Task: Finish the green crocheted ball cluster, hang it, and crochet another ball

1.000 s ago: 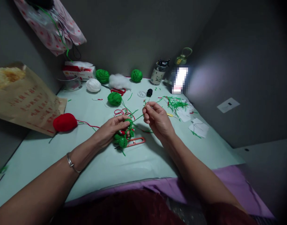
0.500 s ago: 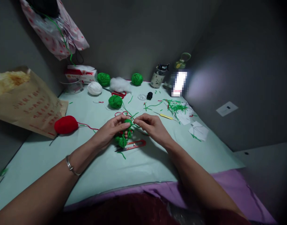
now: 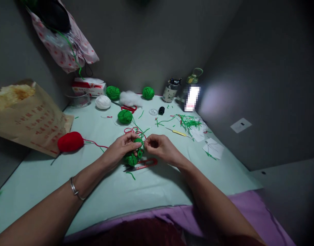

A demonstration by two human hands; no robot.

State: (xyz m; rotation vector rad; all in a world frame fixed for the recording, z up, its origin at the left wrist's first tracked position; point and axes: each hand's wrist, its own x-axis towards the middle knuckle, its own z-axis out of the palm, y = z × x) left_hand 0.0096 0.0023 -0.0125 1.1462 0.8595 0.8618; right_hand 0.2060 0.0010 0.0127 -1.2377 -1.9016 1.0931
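Observation:
My left hand (image 3: 124,147) is closed around a small green crocheted piece (image 3: 131,159). Part of the piece shows between the fingertips, and a rounded lump hangs below them. Just to its right, my right hand (image 3: 162,148) has thumb and fingertips pinched together; whatever lies in the pinch is too small to make out. Red-handled thread snips (image 3: 146,164) lie on the table under the hands, partly behind the crocheted piece. Loose red yarn (image 3: 131,130) curls behind my left hand.
A red yarn ball (image 3: 70,141) and a paper bag (image 3: 41,123) are at left. Green yarn balls (image 3: 125,117), white stuffing (image 3: 130,98) and red scissors (image 3: 128,109) sit behind. To the right are a yellow crochet hook (image 3: 179,133), green yarn scraps (image 3: 189,122) and a lit phone (image 3: 192,99).
My right hand has shifted slightly and its fingers are more curled. The left hand keeps hold of the green crocheted piece. The whole view has tilted a little.

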